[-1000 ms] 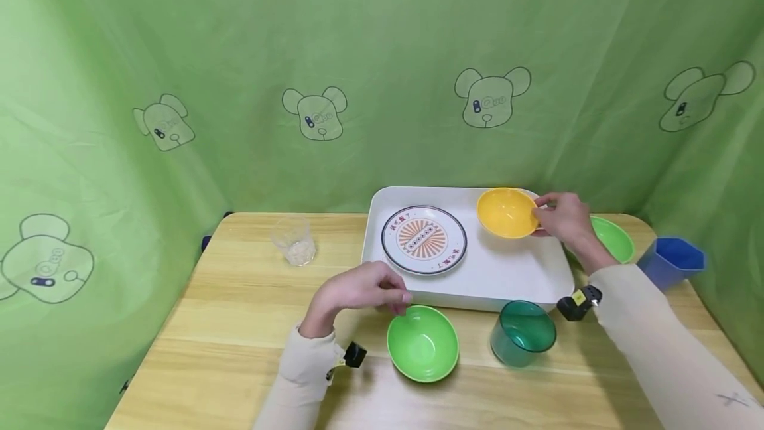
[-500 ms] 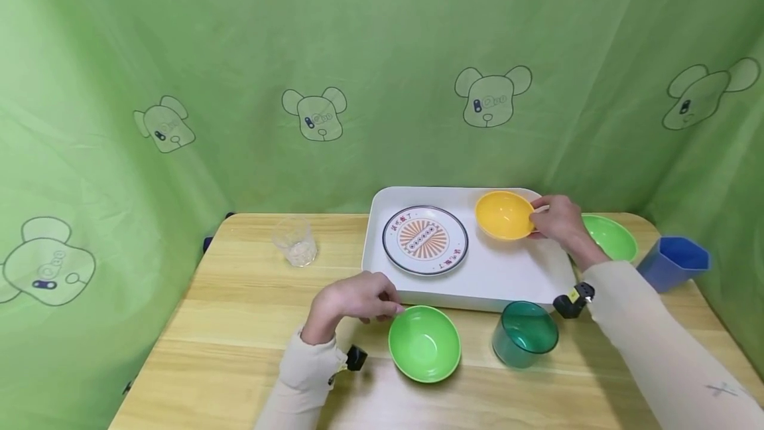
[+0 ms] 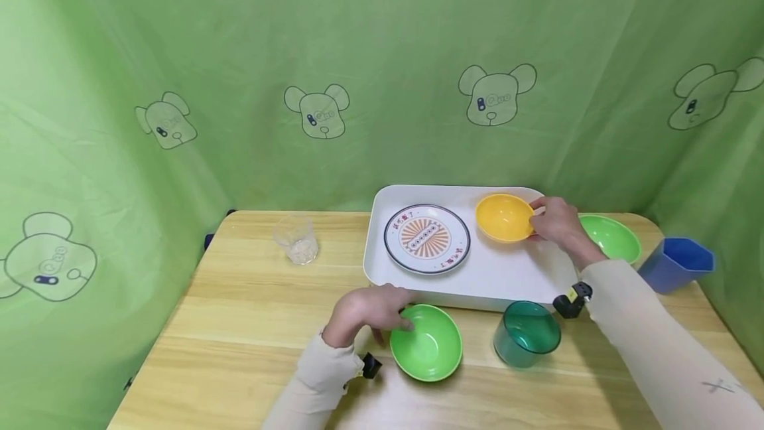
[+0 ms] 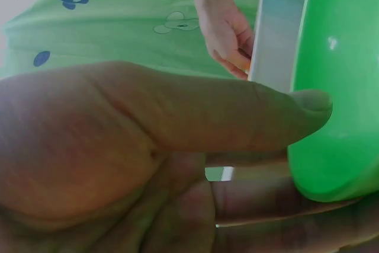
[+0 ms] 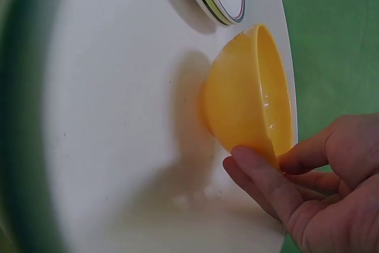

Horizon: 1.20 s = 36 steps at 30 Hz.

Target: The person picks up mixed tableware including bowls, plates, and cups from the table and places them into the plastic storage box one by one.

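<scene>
My left hand (image 3: 377, 308) grips the near-left rim of a green bowl (image 3: 428, 349) on the wooden table. In the left wrist view the thumb (image 4: 278, 114) lies over the inside of this bowl, while the other fingers pass beneath its outer wall. At the right end of a white tray (image 3: 489, 277), my right hand (image 3: 558, 221) pinches the right edge of a yellow bowl (image 3: 505, 219). Seen from the right wrist, the yellow bowl (image 5: 240, 90) is upright and casts a shadow on the tray floor; whether its base touches is unclear.
A patterned round plate (image 3: 427, 239) lies in the tray's left half. In front of the tray stands a teal cup (image 3: 525, 336). Another green bowl (image 3: 611, 237) and a blue cup (image 3: 674, 267) are at right; a clear glass (image 3: 298, 244) stands at left. Green curtain (image 3: 388, 71) hangs behind.
My left hand has moved right and forward onto the near green bowl, its thumb now over the rim. My right hand has lowered the yellow bowl slightly within the tray.
</scene>
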Each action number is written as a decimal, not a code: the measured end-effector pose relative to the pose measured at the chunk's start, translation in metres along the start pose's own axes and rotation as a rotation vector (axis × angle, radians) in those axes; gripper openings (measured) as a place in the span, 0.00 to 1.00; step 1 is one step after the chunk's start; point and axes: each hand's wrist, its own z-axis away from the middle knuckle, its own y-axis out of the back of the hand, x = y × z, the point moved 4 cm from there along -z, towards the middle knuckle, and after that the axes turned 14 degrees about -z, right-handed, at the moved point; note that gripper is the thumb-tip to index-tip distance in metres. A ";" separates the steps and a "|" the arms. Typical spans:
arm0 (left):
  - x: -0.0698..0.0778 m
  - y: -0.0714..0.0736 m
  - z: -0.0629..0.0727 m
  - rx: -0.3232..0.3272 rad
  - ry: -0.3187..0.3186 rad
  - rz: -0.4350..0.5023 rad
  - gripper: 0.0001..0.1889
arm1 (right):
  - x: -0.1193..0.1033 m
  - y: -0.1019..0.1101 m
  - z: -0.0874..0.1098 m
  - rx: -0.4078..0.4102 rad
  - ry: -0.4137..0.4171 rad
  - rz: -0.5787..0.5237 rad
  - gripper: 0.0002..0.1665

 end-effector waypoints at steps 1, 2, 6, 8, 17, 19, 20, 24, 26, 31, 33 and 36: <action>0.000 0.000 -0.001 0.000 -0.011 -0.024 0.20 | 0.000 0.000 0.000 -0.004 0.000 0.003 0.31; 0.000 0.000 -0.003 0.003 -0.031 -0.063 0.21 | -0.001 -0.001 0.000 -0.008 -0.001 0.006 0.31; -0.001 0.001 -0.011 0.036 -0.157 -0.250 0.14 | 0.001 -0.002 -0.001 -0.028 -0.022 0.018 0.32; 0.000 0.001 -0.015 0.057 -0.226 -0.320 0.12 | 0.003 -0.002 -0.001 -0.034 -0.039 0.029 0.31; 0.001 0.000 -0.019 0.077 -0.322 -0.306 0.22 | 0.004 -0.001 -0.001 -0.053 -0.060 0.060 0.33; 0.001 0.001 -0.017 0.079 -0.339 -0.290 0.23 | 0.003 -0.002 0.000 -0.068 -0.059 0.077 0.34; 0.001 0.002 -0.016 0.078 -0.348 -0.281 0.23 | 0.003 -0.003 0.000 -0.076 -0.057 0.088 0.35; 0.000 0.004 -0.012 0.082 -0.372 -0.252 0.20 | 0.003 -0.005 0.000 -0.097 -0.061 0.129 0.37; -0.001 0.005 -0.011 0.080 -0.373 -0.232 0.19 | 0.004 -0.006 -0.001 -0.098 -0.067 0.138 0.37; -0.005 0.008 -0.010 0.076 -0.374 -0.167 0.21 | 0.006 -0.007 -0.001 -0.107 -0.065 0.140 0.38; -0.007 0.009 -0.009 0.076 -0.375 -0.142 0.23 | 0.006 -0.007 -0.001 -0.117 -0.063 0.139 0.39; -0.009 0.012 -0.007 0.092 -0.381 -0.133 0.23 | 0.004 -0.007 0.000 -0.139 -0.062 0.132 0.41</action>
